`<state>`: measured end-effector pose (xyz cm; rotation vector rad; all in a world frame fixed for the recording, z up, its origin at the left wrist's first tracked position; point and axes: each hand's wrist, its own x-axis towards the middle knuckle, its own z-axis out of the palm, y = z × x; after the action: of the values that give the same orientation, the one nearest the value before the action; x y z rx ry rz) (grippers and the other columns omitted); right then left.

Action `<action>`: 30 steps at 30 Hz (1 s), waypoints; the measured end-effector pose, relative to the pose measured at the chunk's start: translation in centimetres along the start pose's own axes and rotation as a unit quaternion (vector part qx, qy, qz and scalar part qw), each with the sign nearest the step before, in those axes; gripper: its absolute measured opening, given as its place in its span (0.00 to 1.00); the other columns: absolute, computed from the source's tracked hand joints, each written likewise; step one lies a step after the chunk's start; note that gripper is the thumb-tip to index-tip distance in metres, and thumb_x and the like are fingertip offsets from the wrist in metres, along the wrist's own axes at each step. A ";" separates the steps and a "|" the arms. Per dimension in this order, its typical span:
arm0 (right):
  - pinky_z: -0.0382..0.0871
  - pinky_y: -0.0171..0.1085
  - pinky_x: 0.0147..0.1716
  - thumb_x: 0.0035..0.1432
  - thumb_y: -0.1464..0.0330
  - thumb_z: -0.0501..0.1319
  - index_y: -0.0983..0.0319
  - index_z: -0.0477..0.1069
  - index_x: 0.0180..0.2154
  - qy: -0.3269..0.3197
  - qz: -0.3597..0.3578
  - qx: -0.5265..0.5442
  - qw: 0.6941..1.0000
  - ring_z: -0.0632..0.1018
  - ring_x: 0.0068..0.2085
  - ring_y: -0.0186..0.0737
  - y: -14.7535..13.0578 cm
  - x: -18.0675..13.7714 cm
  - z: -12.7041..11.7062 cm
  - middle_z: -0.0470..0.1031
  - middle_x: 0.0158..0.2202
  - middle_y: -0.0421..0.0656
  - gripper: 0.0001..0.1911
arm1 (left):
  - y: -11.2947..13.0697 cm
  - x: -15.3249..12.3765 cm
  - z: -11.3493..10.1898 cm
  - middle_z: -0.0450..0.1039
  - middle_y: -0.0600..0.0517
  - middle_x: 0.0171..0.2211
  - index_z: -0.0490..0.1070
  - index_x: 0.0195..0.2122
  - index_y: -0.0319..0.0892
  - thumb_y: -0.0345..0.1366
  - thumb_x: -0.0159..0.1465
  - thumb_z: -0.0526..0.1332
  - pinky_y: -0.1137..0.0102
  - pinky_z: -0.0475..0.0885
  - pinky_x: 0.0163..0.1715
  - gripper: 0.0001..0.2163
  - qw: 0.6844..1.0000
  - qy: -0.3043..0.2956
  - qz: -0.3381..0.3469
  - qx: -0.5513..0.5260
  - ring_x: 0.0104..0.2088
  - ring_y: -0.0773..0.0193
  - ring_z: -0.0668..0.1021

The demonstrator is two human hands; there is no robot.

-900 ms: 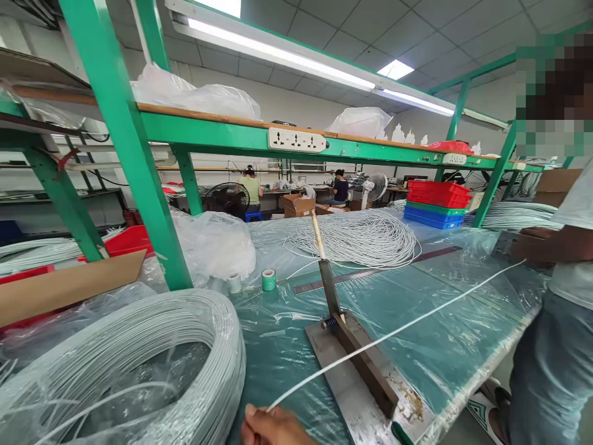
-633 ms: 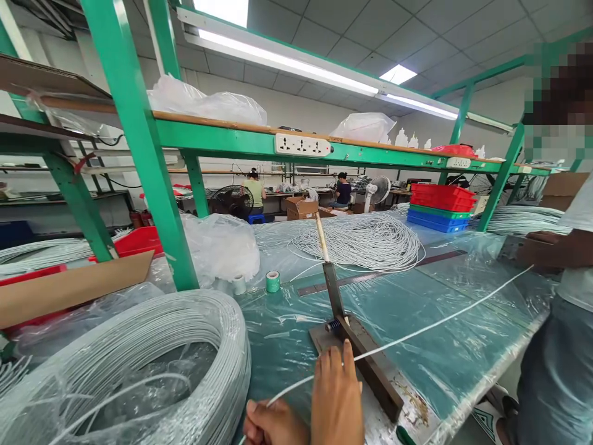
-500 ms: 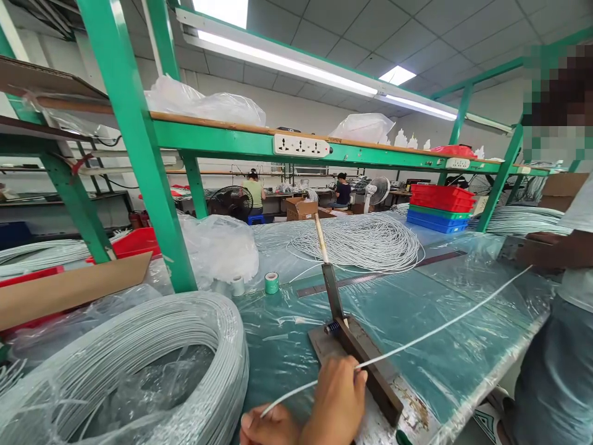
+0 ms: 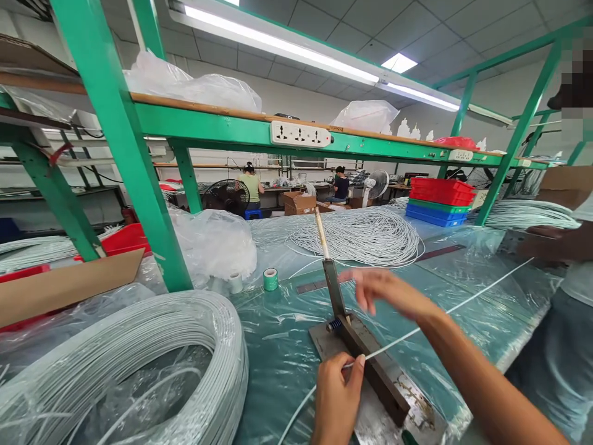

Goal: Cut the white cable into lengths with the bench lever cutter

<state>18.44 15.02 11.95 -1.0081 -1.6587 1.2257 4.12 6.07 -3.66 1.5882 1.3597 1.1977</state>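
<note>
My left hand [image 4: 334,395] pinches a white cord [image 4: 463,303] right beside the blade bar of a lever cutter [image 4: 370,364] at the table's near edge. The cord runs taut to the right, up to a co-worker's hand [image 4: 540,242]. My right hand [image 4: 377,289] hovers blurred with fingers apart, holding nothing, just right of the cutter's raised lever arm [image 4: 334,290] with its pale handle [image 4: 319,233]. A large coil of the same white cord [image 4: 152,358] lies to my left.
A loose cord coil [image 4: 365,238] lies further back, with two tape rolls [image 4: 270,279] and a metal ruler [image 4: 435,253] on the plastic-covered table [image 4: 287,346]. Green frame posts [image 4: 120,148] stand left. Stacked trays [image 4: 440,201] sit behind. A co-worker [image 4: 560,321] stands right.
My left hand slid up along the cord to the cutter blade. My right hand came in over the cord, then rose off it toward the lever arm.
</note>
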 end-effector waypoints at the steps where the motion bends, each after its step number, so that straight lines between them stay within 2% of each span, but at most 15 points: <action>1: 0.60 0.27 0.19 0.61 0.58 0.53 0.65 0.66 0.50 0.030 0.015 0.005 0.999 0.67 0.18 0.28 -0.2 1.5 -0.6 0.68 0.20 0.37 0.21 | 0.0 0.0 0.1 0.59 0.54 0.17 0.67 0.17 0.40 0.53 0.57 0.55 0.72 0.53 0.23 0.22 1.000 0.003 -0.001 0.003 0.21 0.67 0.62; 4: 0.58 0.25 0.17 0.65 0.58 0.47 0.67 0.60 0.53 0.088 0.086 0.023 0.992 0.65 0.16 0.27 -0.6 7.0 -1.7 0.67 0.18 0.37 0.23 | -0.1 0.3 0.2 0.55 0.56 0.16 0.64 0.16 0.39 0.55 0.55 0.56 0.72 0.51 0.22 0.23 0.999 0.013 -0.029 -0.003 0.20 0.69 0.60; 8: 0.51 0.26 0.12 0.64 0.50 0.37 0.70 0.61 0.47 0.024 0.149 0.054 0.987 0.56 0.12 0.27 -0.8 13.1 -1.4 0.63 0.15 0.38 0.31 | -0.7 0.8 0.5 0.51 0.57 0.15 0.57 0.13 0.41 0.57 0.51 0.57 0.71 0.47 0.21 0.24 0.998 0.012 -0.054 -0.016 0.20 0.70 0.58; 11: 0.45 0.25 0.11 0.63 0.48 0.32 0.68 0.64 0.39 -0.009 0.164 0.086 0.983 0.48 0.12 0.24 -1.0 15.0 -0.2 0.59 0.14 0.36 0.34 | -1.6 1.1 0.8 0.48 0.57 0.15 0.54 0.12 0.42 0.57 0.50 0.57 0.70 0.46 0.22 0.24 0.998 0.003 -0.064 -0.011 0.20 0.69 0.56; 15: 0.46 0.23 0.11 0.62 0.48 0.30 0.66 0.62 0.33 -0.002 0.182 0.104 0.978 0.49 0.12 0.24 -1.5 14.9 0.4 0.56 0.12 0.35 0.33 | -1.9 1.2 0.9 0.48 0.56 0.16 0.54 0.13 0.42 0.54 0.49 0.56 0.70 0.48 0.23 0.21 0.997 -0.001 -0.078 -0.008 0.21 0.68 0.56; 18: 0.47 0.23 0.11 0.62 0.47 0.29 0.65 0.62 0.34 0.006 0.176 0.112 0.978 0.51 0.11 0.24 -2.6 13.2 -0.2 0.57 0.12 0.35 0.34 | -1.1 1.1 0.5 0.50 0.56 0.16 0.54 0.13 0.43 0.52 0.47 0.54 0.70 0.50 0.24 0.19 0.996 -0.019 -0.091 0.003 0.22 0.67 0.57; 20: 0.49 0.23 0.11 0.62 0.47 0.30 0.65 0.64 0.36 0.006 0.156 0.122 0.980 0.54 0.11 0.25 -3.7 10.8 -1.0 0.59 0.12 0.36 0.35 | -0.5 1.2 0.2 0.50 0.55 0.16 0.53 0.12 0.44 0.52 0.46 0.53 0.69 0.50 0.24 0.18 0.995 -0.027 -0.099 0.004 0.22 0.67 0.58; 23: 0.58 0.22 0.15 0.63 0.47 0.34 0.63 0.66 0.39 0.004 0.130 0.135 0.982 0.66 0.14 0.26 -5.5 5.5 -2.3 0.68 0.17 0.39 0.32 | -0.4 1.4 0.1 0.51 0.55 0.16 0.53 0.12 0.44 0.52 0.45 0.53 0.69 0.51 0.25 0.17 0.994 -0.036 -0.104 -0.011 0.22 0.66 0.58; 26: 0.65 0.24 0.17 0.63 0.49 0.36 0.61 0.66 0.36 0.020 0.162 0.133 0.977 0.74 0.19 0.31 -5.8 -1.2 -3.7 0.75 0.22 0.45 0.29 | -0.8 1.6 0.2 0.53 0.54 0.16 0.56 0.12 0.44 0.53 0.44 0.53 0.68 0.52 0.25 0.17 0.993 -0.043 -0.105 -0.024 0.22 0.66 0.58; 28: 0.66 0.25 0.17 0.63 0.51 0.44 0.60 0.66 0.32 0.019 0.199 0.126 0.972 0.75 0.20 0.34 -4.8 -5.6 -4.5 0.76 0.24 0.48 0.23 | -0.9 1.7 0.2 0.54 0.54 0.16 0.57 0.12 0.43 0.53 0.44 0.53 0.68 0.52 0.25 0.17 0.993 -0.045 -0.108 -0.024 0.22 0.66 0.59; 30: 0.67 0.25 0.16 0.57 0.55 0.57 0.57 0.67 0.35 0.007 0.229 0.119 0.966 0.75 0.19 0.34 -2.8 -9.7 -5.1 0.75 0.23 0.47 0.13 | -0.7 1.7 0.2 0.55 0.54 0.15 0.58 0.12 0.43 0.53 0.43 0.53 0.68 0.52 0.25 0.17 0.993 -0.047 -0.108 -0.022 0.22 0.66 0.60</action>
<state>26.13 7.01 14.17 -1.2821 -1.2615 1.6684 4.06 7.92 -4.04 1.4078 1.3938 1.0031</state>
